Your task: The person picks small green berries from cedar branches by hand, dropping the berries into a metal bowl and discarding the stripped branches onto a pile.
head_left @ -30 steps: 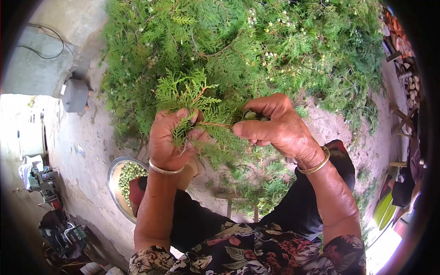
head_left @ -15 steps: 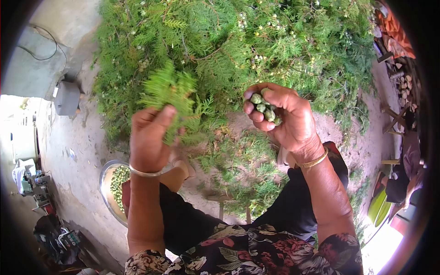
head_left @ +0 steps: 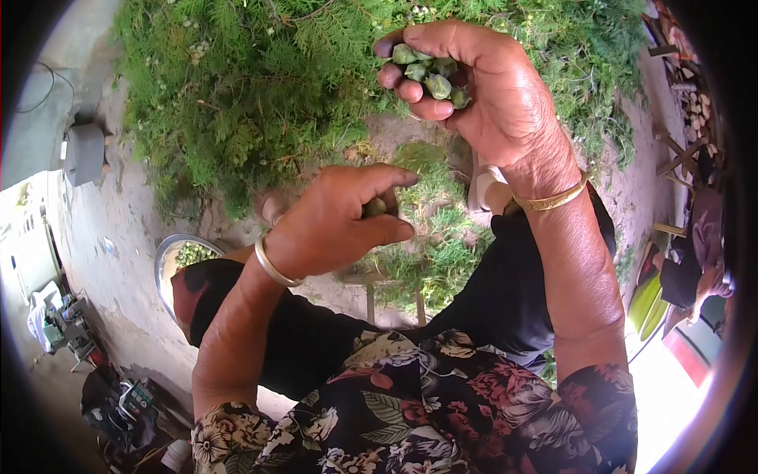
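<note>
green cones (head_left: 430, 75): a small clutch of them, upper middle of the frame, sitting in the right hand with the greenery behind.
right hand (head_left: 482, 95): raised, fingers curled in and thumb laid over the top, so it's closed round the lot. The palm is hollowed like a cup, I'd guess so nothing rolls out.
single cone (head_left: 375, 208): dead centre of the frame, mostly hidden, only a bit of green shows.
left hand (head_left: 339, 221): lower than the other and well apart from it. Thumb and forefinger are pinched shut on that one cone, the rest of the fingers tucked under.
metal bowl (head_left: 158, 265): middle left, on the ground just beside the knee, more green bits inside. It's partly hidden behind the left forearm.
branch pile (head_left: 237, 103): feathery green cuttings filling the whole top of the frame, spilling down between the knees.
bare ground (head_left: 126, 229): an open strip on the left, between the pile's edge and the grey box (head_left: 84, 152).
right edge: crowded, with stacked wood (head_left: 695, 103) and odds and ends, so not much free space there.
</note>
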A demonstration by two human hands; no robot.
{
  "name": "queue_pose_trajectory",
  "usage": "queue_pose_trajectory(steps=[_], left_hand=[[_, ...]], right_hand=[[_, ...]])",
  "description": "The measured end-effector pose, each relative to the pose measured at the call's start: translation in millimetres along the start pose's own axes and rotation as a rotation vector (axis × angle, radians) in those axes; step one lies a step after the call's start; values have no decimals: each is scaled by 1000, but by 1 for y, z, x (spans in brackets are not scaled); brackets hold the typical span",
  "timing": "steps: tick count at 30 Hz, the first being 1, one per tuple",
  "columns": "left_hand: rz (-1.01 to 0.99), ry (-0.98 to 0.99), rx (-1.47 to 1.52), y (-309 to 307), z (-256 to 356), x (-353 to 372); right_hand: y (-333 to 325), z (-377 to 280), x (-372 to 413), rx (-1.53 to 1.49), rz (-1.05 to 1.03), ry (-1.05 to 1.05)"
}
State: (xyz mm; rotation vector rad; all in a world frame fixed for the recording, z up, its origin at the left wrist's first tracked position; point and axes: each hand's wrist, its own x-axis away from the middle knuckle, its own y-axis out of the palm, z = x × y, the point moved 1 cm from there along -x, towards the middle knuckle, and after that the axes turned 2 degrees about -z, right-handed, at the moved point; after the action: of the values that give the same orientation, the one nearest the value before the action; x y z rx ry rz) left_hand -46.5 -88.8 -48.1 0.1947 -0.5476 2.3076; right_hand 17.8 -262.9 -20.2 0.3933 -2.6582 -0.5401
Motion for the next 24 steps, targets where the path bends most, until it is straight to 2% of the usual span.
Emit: queue_pose_trajectory(steps=[2,3,4,6,7,8,9,10,11,12,14,15,16,18,20,21,22,23,24], left_hand=[[10,-72,639,2,-4,-2],[97,-152,952,6,2,-4],[103,-147,946,6,1,-8],[215,-301,1420,7,-13,-16],[93,-226,1466,4,-20,-17],[103,-217,1463,4,-24,-17],[90,-205,1497,6,-26,-17],[76,-191,1531,6,-27,-18],[-76,-48,1619,3,-33,-17],[-67,-40,1617,6,-33,-18],[350,-153,1656,13,-20,-19],[398,-36,1301,12,-11,-13],[410,-29,1301,12,-12,-14],[340,-103,1522,13,-16,-20],[314,-128,1631,8,-20,-20],[261,-145,1613,5,-22,-20],[207,-163,1594,3,-22,-20],[251,-177,1618,3,-19,-18],[255,-171,1618,3,-19,-16]], right_hand=[[2,1,0,-44,15,4],[4,1,0,-53,46,14],[5,2,0,-63,76,25],[4,4,-1,-73,43,23],[6,4,1,35,22,-31],[9,7,2,142,1,-84],[12,12,4,335,-30,-225],[18,13,6,331,-38,-140],[22,19,8,424,-88,-211],[25,29,9,516,-139,-282],[30,40,12,599,-183,-324],[32,42,11,713,-197,-520],[34,42,11,822,-210,-719],[35,37,15,783,-265,-664],[37,26,20,403,-232,-171],[38,30,16,407,-243,-175],[36,37,11,199,-208,-200],[35,41,8,-9,-169,-222],[36,40,7,-6,-174,-223]])
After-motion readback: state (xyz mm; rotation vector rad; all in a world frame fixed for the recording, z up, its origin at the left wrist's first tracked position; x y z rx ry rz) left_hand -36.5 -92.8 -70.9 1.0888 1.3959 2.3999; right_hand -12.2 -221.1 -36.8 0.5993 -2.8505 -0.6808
